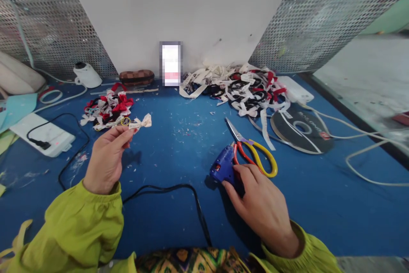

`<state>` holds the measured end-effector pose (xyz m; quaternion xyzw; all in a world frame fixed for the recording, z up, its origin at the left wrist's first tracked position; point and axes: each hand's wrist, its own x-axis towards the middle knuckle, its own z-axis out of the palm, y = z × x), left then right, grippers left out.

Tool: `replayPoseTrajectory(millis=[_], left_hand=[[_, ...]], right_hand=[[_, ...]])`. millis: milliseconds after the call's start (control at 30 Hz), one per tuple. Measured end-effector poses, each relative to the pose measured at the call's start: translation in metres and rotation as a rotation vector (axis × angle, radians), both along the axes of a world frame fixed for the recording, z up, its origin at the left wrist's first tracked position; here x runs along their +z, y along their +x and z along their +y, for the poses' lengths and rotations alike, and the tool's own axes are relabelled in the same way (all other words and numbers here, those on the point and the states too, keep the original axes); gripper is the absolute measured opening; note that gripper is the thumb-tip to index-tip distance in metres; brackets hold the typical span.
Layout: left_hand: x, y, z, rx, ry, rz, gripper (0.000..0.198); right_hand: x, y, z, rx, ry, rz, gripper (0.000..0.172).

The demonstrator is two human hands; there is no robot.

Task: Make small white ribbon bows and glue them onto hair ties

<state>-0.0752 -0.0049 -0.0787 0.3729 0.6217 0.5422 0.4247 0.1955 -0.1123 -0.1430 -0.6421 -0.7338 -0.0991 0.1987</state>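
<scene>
My left hand (107,158) is raised over the blue table (179,145), its fingers pinched on a small cream ribbon bow (141,122). Just beyond the bow lies a heap of finished red, white and black bows (107,109). My right hand (260,202) rests on the table with its fingers wrapped round the grip of a blue glue gun (223,166), which lies on its side. Its black cord (179,196) runs back toward me. Red-and-yellow scissors (252,151) lie right beside the glue gun, blades pointing away.
A big pile of cut ribbon strips (243,85) sits at the back right, next to a dark ribbon spool (300,130). A white power strip (43,134) with a black plug lies left. White cables (358,149) trail right. Perforated metal panels (319,13) flank the white wall.
</scene>
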Motion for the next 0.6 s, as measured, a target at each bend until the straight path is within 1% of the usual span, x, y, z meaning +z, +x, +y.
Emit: replayPoseTrajectory(millis=[100, 167, 233, 267, 300, 333, 400, 433, 467, 500, 533, 567, 600], left_hand=[[-0.007, 0.002, -0.001, -0.030, -0.007, 0.005, 0.015], [-0.011, 0.004, -0.002, -0.053, -0.016, 0.008, 0.016], [-0.013, 0.006, -0.003, -0.073, -0.016, 0.012, 0.016], [-0.015, 0.007, -0.003, -0.077, -0.010, 0.010, 0.016], [-0.016, 0.008, -0.003, -0.080, -0.002, 0.003, 0.017], [-0.017, 0.009, -0.003, -0.085, 0.006, -0.006, 0.018], [-0.018, 0.010, -0.003, -0.101, 0.021, -0.025, 0.020], [-0.019, 0.011, -0.003, -0.112, 0.028, -0.029, 0.020], [-0.020, 0.011, -0.003, -0.123, 0.035, -0.027, 0.020], [-0.020, 0.011, -0.003, -0.133, 0.042, -0.020, 0.019], [-0.021, 0.010, -0.003, -0.139, 0.046, -0.011, 0.019], [-0.022, 0.010, -0.003, -0.143, 0.047, 0.000, 0.019], [-0.023, 0.009, -0.003, -0.146, 0.046, 0.009, 0.019]], right_hand=[[0.003, 0.001, -0.001, 0.017, -0.027, -0.042, 0.037], [0.011, 0.004, 0.000, 0.071, -0.020, -0.058, 0.039], [0.026, 0.009, 0.004, 0.160, -0.024, -0.022, 0.040], [0.035, 0.010, 0.008, 0.226, -0.051, 0.029, 0.038], [0.045, 0.010, 0.015, 0.327, -0.116, 0.099, 0.036], [0.054, 0.008, 0.023, 0.445, -0.240, 0.180, 0.034], [0.066, -0.004, 0.045, 0.676, -0.566, 0.345, 0.029], [0.069, -0.012, 0.058, 0.747, -0.746, 0.403, 0.026], [0.069, -0.022, 0.073, 0.771, -0.917, 0.451, 0.024], [0.067, -0.032, 0.089, 0.770, -1.084, 0.492, 0.021], [0.064, -0.041, 0.106, 0.718, -1.215, 0.551, 0.018], [0.060, -0.049, 0.123, 0.605, -1.284, 0.616, 0.016], [0.057, -0.055, 0.140, 0.470, -1.265, 0.681, 0.016]])
